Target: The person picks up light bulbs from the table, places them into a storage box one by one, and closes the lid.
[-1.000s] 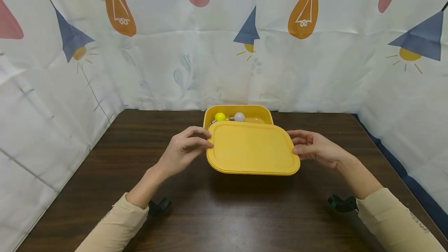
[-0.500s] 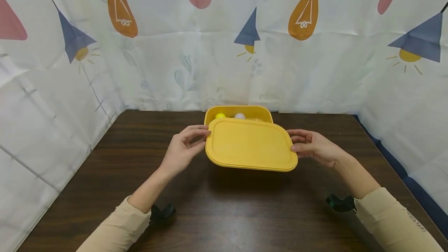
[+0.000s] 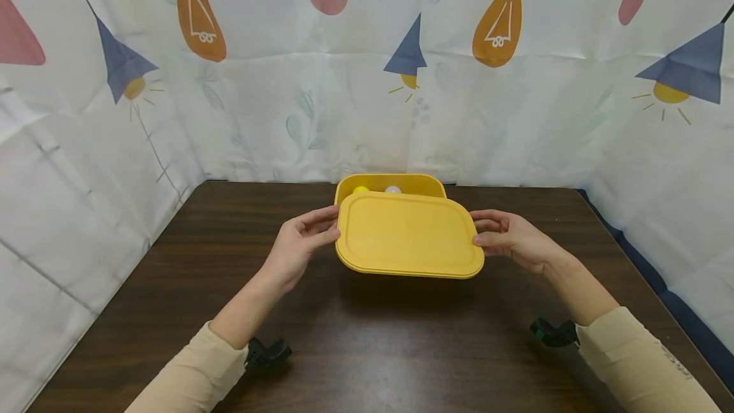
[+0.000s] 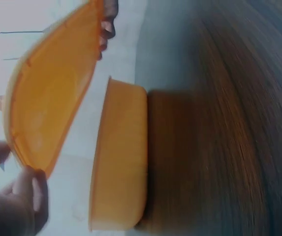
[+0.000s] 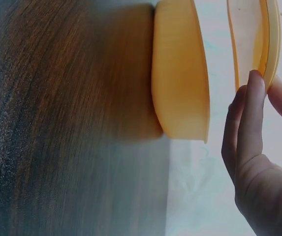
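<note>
A yellow rectangular lid (image 3: 410, 234) with rounded corners is held between both hands, raised in front of a matching yellow box (image 3: 392, 181). My left hand (image 3: 297, 244) pinches its left edge, thumb on top and fingers at the rim. On the opposite edge my right hand (image 3: 510, 239) grips with thumb and fingers. Both wrist views show a gap between the lid and the box, which rests on the table. Inside the box, the tops of a bright yellow-green bulb (image 3: 360, 189) and a white bulb (image 3: 392, 189) peek above the lid; the rest is hidden.
The dark wood-grain table (image 3: 390, 349) runs back to a white curtain (image 3: 258, 113) printed with lamps and bulbs, right behind the box. Similar white cloth hangs at both sides. A dark strap device sits on each wrist.
The lid has shifted slightly left and farther back over the box, hiding more of the bulbs. My left fingers have resettled on its edge, and my right hand has moved slightly left with it.
</note>
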A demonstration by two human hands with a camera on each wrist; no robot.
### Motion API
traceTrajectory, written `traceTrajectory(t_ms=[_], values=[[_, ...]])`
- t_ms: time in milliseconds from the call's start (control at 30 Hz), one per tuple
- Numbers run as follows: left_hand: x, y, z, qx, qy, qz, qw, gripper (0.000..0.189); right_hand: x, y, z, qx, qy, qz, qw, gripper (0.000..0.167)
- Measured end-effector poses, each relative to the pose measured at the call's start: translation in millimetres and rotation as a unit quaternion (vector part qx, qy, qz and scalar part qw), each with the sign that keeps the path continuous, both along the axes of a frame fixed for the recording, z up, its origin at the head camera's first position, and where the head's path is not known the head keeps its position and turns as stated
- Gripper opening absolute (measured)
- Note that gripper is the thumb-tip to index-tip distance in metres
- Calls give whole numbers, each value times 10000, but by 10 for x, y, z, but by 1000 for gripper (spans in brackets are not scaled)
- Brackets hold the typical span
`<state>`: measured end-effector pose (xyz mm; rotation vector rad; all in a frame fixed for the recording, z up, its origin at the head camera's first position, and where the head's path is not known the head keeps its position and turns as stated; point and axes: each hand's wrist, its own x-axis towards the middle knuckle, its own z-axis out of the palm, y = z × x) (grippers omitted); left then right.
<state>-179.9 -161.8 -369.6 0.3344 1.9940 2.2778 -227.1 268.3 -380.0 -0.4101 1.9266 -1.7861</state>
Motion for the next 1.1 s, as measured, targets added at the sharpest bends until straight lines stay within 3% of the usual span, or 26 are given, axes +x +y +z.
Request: traceTrajectory(t_ms=[200, 600, 1100], values=[[-36, -6, -4, 92, -497, -48, 9987, 52, 5, -19, 6, 273, 70, -143, 9995, 66], [-110, -31, -50, -156, -759, -241, 9967, 60, -58, -84, 29, 505, 180, -482, 9974, 69], [-233, -49, -112, -238, -939, -17, 9953, 68, -163, -196, 48, 664, 310, -779, 9943, 71]])
